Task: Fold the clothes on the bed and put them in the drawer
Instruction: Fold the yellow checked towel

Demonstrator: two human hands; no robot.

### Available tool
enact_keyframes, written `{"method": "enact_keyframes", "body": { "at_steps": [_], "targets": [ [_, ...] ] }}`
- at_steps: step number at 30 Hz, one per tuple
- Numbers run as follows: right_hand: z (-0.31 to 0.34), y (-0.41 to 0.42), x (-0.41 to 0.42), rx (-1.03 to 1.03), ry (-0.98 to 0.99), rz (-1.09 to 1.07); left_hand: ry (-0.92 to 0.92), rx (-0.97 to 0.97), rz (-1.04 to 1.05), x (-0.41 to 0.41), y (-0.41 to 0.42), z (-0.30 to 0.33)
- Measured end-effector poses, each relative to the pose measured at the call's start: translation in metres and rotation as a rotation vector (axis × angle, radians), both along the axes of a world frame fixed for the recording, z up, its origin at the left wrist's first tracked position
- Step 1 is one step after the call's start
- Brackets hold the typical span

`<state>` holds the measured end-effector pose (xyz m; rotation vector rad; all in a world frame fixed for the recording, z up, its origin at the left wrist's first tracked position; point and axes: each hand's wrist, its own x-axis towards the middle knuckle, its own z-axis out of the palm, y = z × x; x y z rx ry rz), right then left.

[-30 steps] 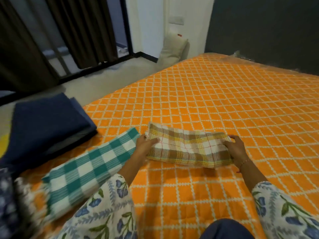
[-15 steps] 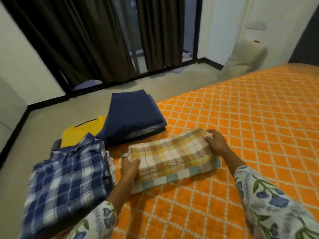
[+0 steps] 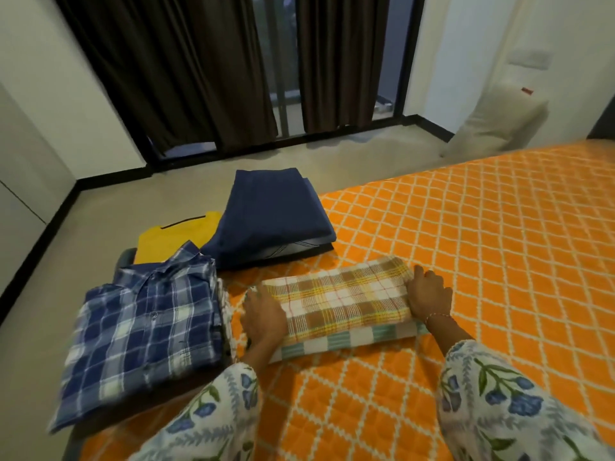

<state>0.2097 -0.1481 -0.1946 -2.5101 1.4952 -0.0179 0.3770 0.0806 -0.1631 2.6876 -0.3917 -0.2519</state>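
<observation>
A folded brown-and-yellow checked cloth [image 3: 342,299] lies on top of a folded green-and-white checked cloth [image 3: 346,341] on the orange quilted bed [image 3: 482,261]. My left hand [image 3: 263,316] holds the left end of this small stack. At the right end my right hand [image 3: 429,294] grips it, fingers curled over the edge. To the left lie a folded blue plaid shirt [image 3: 143,334], a folded navy garment [image 3: 273,217] and a yellow garment [image 3: 173,241] partly under them.
The bed's left edge runs beside the folded pile, with grey floor [image 3: 100,221] beyond. Dark curtains [image 3: 186,68] hang over a window at the back. A pale cushion [image 3: 496,124] leans on the right wall.
Both hands carried the brown checked cloth left and set it on the green checked cloth. My view swung left, bringing the plaid shirt and yellow garment into sight.
</observation>
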Motion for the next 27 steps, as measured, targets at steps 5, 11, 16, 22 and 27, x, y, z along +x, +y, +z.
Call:
{"method": "enact_keyframes", "body": {
  "at_steps": [5,11,16,22,27],
  "targets": [
    [0.051,0.036,0.023,-0.169,0.045,0.200,-0.268,0.019,-0.192,-0.003,0.013,0.042],
    [0.097,0.128,0.078,-0.314,-0.216,0.467,-0.404,-0.094,-0.323,0.004,0.120,0.095],
    [0.132,0.253,0.115,-0.401,-0.446,0.525,-0.663,-0.026,-0.174,0.025,0.261,0.130],
    [0.168,0.358,0.210,-0.526,-0.587,0.656,-0.764,-0.068,0.163,0.089,0.399,0.153],
    [0.169,0.429,0.294,-0.489,-0.661,0.705,-0.719,-0.006,0.297,0.157,0.460,0.147]
  ]
}}
